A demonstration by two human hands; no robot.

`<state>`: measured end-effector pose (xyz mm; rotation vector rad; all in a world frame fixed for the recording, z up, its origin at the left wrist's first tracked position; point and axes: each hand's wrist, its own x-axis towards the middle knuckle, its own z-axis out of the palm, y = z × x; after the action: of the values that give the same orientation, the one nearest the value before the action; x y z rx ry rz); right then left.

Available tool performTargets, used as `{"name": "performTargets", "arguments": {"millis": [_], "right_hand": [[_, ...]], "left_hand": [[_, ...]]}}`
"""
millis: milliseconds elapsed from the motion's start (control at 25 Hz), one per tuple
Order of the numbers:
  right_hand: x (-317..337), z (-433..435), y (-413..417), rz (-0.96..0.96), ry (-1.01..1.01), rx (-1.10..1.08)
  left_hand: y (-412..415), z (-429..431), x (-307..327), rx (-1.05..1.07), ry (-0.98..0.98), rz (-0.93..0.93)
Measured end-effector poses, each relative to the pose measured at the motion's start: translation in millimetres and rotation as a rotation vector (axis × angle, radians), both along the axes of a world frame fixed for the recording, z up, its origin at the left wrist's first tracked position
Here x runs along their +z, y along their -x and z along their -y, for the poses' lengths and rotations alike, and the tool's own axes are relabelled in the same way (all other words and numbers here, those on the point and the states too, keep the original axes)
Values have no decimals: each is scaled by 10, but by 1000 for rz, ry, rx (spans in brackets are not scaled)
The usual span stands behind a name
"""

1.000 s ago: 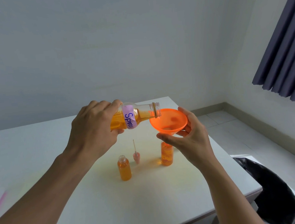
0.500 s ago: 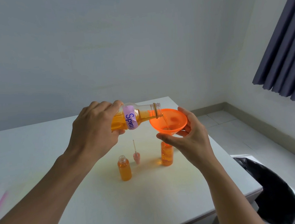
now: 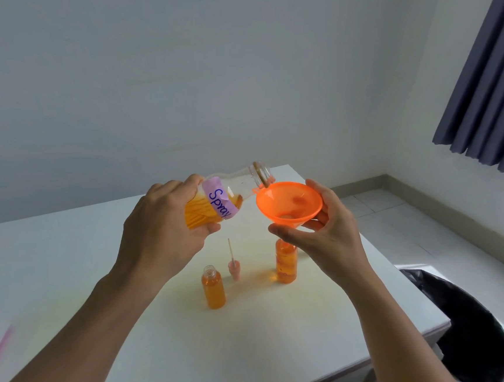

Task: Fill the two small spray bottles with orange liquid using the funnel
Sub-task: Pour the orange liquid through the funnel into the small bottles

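Bottle (image 3: 218, 204) tipped back, pour stopped. Left hand (image 3: 159, 229) grips it, right hand (image 3: 331, 235) pinches funnel (image 3: 288, 200); lip drips may miss rim.

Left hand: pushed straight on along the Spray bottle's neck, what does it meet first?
Probably the orange funnel, at its rim; the Spray bottle in the left hand has its mouth right there. Depth unclear.

Only one word is legible: "Spray", in blue handwriting. It stands on the purple label (image 3: 219, 204) round the clear plastic bottle (image 3: 243, 178).
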<state>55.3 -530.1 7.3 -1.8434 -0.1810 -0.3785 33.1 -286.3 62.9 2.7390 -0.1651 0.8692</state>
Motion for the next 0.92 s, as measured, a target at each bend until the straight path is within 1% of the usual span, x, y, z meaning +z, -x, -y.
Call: {"name": "performTargets", "arguments": {"millis": [200, 480, 920], "right_hand": [[37, -7, 9, 17, -11, -11], [36, -39, 49, 28, -10, -27], [29, -38, 18, 62, -9, -55]], "left_hand": [[73, -38, -61, 2, 100, -26], [182, -85, -173, 14, 192, -45], [223, -192, -218, 43, 212, -81]]}}
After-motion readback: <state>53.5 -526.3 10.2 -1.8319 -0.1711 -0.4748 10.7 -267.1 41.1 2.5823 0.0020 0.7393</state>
